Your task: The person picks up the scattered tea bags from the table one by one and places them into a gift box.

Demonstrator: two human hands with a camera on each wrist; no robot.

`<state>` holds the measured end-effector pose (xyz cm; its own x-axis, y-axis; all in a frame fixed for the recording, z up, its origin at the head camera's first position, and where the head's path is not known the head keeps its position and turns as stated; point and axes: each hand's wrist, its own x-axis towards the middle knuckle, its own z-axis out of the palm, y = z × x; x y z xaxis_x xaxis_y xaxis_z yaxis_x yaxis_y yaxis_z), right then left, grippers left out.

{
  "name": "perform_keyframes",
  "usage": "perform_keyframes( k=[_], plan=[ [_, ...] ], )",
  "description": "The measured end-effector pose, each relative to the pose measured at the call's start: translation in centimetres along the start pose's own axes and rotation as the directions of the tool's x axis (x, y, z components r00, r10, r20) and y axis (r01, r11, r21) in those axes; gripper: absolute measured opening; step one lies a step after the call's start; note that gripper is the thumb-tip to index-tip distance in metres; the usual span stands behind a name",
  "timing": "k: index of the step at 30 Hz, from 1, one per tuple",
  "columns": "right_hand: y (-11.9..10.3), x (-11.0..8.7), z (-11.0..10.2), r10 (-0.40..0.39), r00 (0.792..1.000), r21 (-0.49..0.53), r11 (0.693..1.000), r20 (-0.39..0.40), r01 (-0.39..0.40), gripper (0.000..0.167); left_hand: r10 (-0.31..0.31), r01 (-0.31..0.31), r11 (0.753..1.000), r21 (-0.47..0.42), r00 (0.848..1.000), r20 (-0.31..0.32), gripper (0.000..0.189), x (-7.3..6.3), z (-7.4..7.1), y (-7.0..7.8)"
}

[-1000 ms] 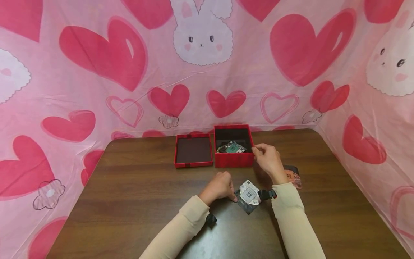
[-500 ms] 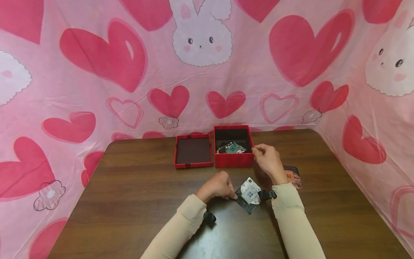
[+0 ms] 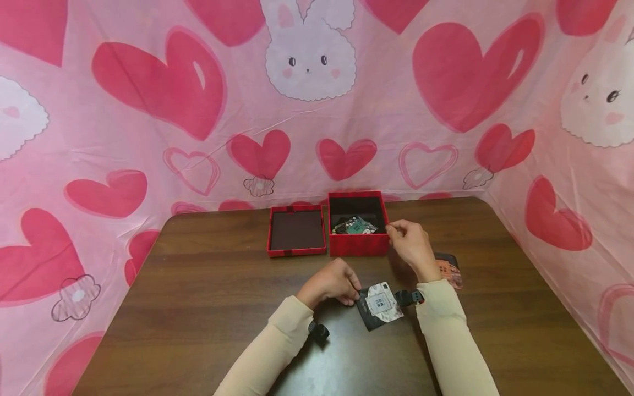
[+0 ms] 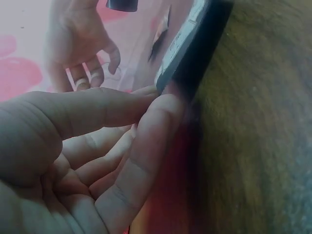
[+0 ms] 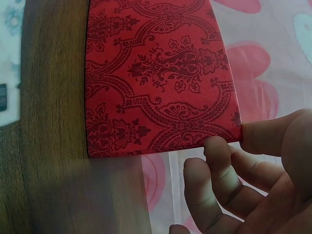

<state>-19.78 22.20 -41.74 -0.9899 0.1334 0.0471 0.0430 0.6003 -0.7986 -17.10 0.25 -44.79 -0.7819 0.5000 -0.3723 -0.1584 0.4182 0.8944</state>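
Observation:
Above the table, my left hand pinches one corner of a flat, square dark packet with a white patterned label. The left wrist view has the thumb and a finger meeting at the edge of that packet, seen nearly side-on. My right hand holds the front right corner of an uncovered red box. Up close in the right wrist view, thumb and fingertips pinch the corner of this red box, which bears a dark ornamental pattern. Inside it lie green-and-white packets, partly hidden by the front wall.
The box's red lid lies upturned to the left of the box, its dark inside showing. An orange-and-black packet lies right of my right wrist, partly covered by it. A pink heart-print cloth hangs behind the wooden table.
The packet in my left hand has turned, its label side swinging from a diamond stance to a squarer one. My left hand has shifted slightly left. The right hand and box stay put.

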Motion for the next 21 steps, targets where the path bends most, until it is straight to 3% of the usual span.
perform_keyframes(
  k=[11,21],
  plan=[
    [-0.1,0.0,-0.1,0.006,1.000,0.000,1.000,0.012,-0.006,0.034,0.042,-0.042,0.999,0.011,0.999,-0.004,0.013,0.0,-0.8,0.0],
    [-0.3,0.0,-0.1,0.013,1.000,0.001,1.000,0.016,-0.013,0.034,0.038,-0.038,0.995,-0.091,0.999,0.001,0.013,0.2,-1.8,-0.1]
  ],
)
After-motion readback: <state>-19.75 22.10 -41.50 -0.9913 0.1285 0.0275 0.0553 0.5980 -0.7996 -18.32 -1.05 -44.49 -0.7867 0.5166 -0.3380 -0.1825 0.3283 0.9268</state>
